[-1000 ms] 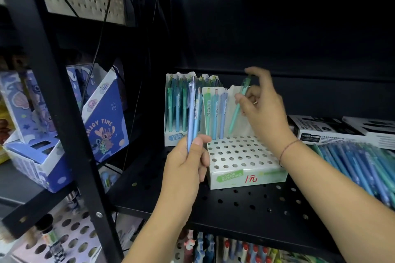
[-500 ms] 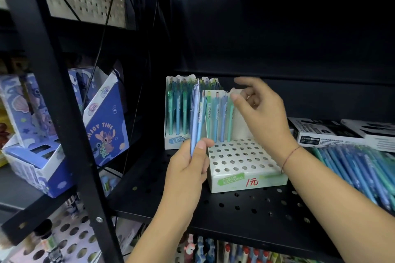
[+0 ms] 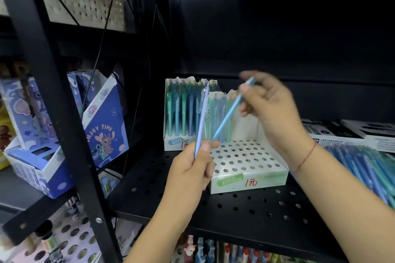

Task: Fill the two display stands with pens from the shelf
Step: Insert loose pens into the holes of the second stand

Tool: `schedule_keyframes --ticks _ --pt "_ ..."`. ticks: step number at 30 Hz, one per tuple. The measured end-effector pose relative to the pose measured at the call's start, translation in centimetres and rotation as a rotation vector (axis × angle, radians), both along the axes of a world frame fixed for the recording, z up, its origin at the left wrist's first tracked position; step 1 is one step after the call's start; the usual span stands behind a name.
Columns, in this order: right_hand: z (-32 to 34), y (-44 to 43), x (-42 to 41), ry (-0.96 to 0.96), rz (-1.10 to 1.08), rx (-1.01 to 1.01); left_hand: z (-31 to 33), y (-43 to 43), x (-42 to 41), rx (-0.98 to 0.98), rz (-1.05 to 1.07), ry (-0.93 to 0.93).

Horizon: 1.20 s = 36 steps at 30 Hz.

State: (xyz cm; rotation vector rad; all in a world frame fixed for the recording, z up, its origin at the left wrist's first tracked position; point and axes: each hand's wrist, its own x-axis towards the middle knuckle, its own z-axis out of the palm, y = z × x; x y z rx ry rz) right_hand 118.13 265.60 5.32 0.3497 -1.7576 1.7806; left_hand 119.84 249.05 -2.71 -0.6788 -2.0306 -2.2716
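- Right hand pinches a blue pen slanting 1 to 7 o'clock; the stand has empty holes at 4 o'clock from its tip.
- Left hand grips a second pen upright.

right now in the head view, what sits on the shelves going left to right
blue cartoon box → full pen stand → part-filled pen stand → loose pens

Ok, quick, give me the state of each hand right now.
Left hand: holding an upright pen.
Right hand: blurred, pinching a slanted blue pen.
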Motion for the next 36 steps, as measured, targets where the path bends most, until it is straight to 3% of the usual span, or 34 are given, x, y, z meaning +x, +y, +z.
schedule_keyframes --ticks 3,6,12,25,30,33,36 --pt "0.3 2.3 -0.1 0.166 -0.387 0.135 0.0 0.0 0.0 -0.008 0.015 0.016" --pt "-0.6 3.1 -0.5 0.184 -0.531 0.334 0.0 0.1 0.0 -0.009 0.021 0.013" --pt "-1.9 2.4 -1.8 0.114 -0.538 0.584 0.0 0.1 0.1 -0.013 0.027 0.012" --pt "-2.6 2.3 -2.3 0.003 -0.475 0.638 -0.1 0.2 0.0 -0.022 0.026 0.029" --pt "-2.3 2.2 -2.4 0.016 -0.599 0.732 -0.1 0.1 0.0 -0.032 0.015 0.038" --pt "-1.6 1.3 -1.3 0.089 -0.545 0.557 -0.2 0.1 0.0 -0.053 0.012 0.058" --pt "-0.9 -0.4 0.1 0.018 -0.145 0.280 -0.1 0.1 0.1 -0.066 0.018 0.077"
